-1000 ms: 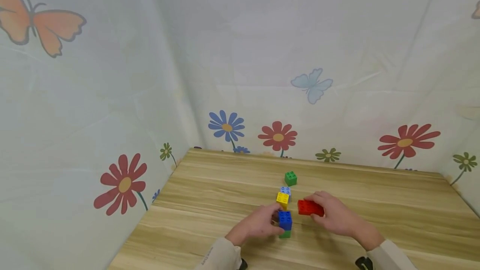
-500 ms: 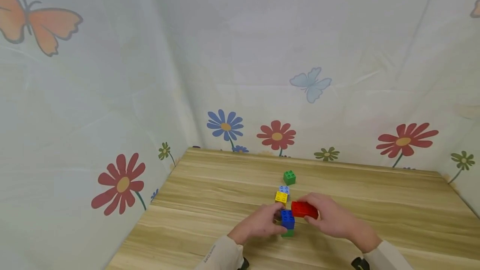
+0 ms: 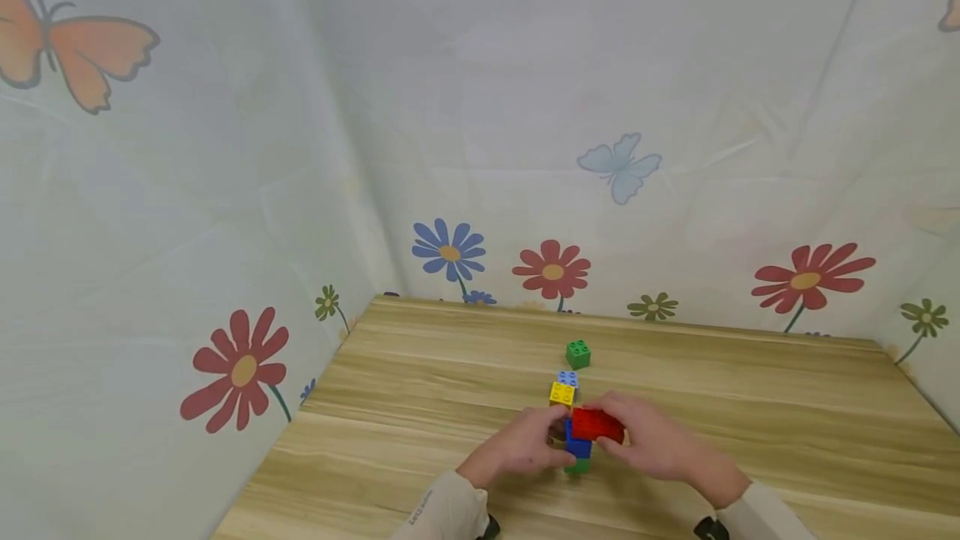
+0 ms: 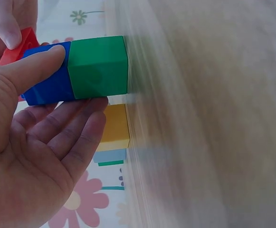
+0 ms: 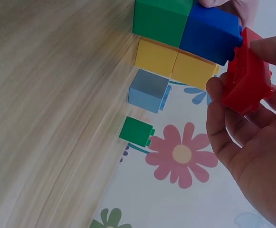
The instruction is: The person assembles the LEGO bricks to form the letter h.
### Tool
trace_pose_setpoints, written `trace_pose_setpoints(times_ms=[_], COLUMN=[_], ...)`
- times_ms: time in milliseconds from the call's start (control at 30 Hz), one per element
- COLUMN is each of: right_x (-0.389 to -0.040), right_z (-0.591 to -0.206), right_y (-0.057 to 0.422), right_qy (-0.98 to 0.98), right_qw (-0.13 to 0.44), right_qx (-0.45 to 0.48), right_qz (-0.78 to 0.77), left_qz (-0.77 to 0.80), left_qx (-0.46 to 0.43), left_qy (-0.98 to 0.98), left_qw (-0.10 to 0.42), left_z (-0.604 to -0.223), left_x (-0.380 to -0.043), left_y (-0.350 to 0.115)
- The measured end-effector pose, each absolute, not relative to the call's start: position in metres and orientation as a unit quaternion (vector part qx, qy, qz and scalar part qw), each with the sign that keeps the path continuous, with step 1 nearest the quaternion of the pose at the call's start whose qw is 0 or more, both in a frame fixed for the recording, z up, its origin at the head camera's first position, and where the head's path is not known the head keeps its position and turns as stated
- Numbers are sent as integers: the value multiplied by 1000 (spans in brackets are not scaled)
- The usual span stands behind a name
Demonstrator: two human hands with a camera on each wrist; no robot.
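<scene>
- Head view: Smooth, studded toy bricks run in a rough line from near to far. An oblong red brick (image 3: 597, 423) is held over the top of a squarish blue brick (image 3: 579, 445), which sits on a lower green brick (image 3: 577, 467). On the far side stand a yellow stack (image 3: 562, 394), a light-blue brick (image 3: 567, 378) and, farthest off, a small green cube (image 3: 578, 354).
- The left hand (image 3: 521, 444) grips the blue brick from the left; the right hand (image 3: 648, 440) pinches the red brick from the right, thumb near, fingers far. Pale sleeves (image 3: 446, 511) cover both wrists.
- The worktop (image 3: 427, 373) has a streaked wood grain. Beyond it and at its sides hangs a creased whitish sheet (image 3: 487, 90), printed with flowers and butterflies.
- Left wrist view: Flat, plain brick sides and crisp edges show up close. The left thumb lies against the blue brick, the fingers curved along the opposite side; the lower green brick's base meets the worktop. The red brick, tilted, is in the right hand's fingers at the top of the pair.
- Right wrist view: The red brick's hollow underside faces the blue brick's studs, the two right at each other; whether they are joined cannot be told. The right thumb and fingers clasp the red brick on opposite sides. The yellow stack shows two blocks, one atop the other, with the light-blue brick just beyond. The blurred wood grain fills the rest, bordered by the flowered sheet.
</scene>
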State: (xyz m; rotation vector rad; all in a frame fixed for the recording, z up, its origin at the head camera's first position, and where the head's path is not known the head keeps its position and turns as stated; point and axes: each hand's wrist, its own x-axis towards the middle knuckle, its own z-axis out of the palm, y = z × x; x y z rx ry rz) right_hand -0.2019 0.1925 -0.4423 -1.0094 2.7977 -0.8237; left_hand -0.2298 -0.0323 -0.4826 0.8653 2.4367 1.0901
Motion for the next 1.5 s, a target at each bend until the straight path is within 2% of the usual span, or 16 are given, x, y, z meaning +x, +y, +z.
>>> trace_pose_setpoints(times_ms=[1500], right_x=[-205], right_z=[-445], right_y=[181], right_qy=[915], right_qw=[20], right_qx=[-309], right_qz=[-258], left_qz=[409], left_qx=[310], left_qy=[838], left_qw=[182], left_z=[-484], left_x=[-232], left_y=[-34])
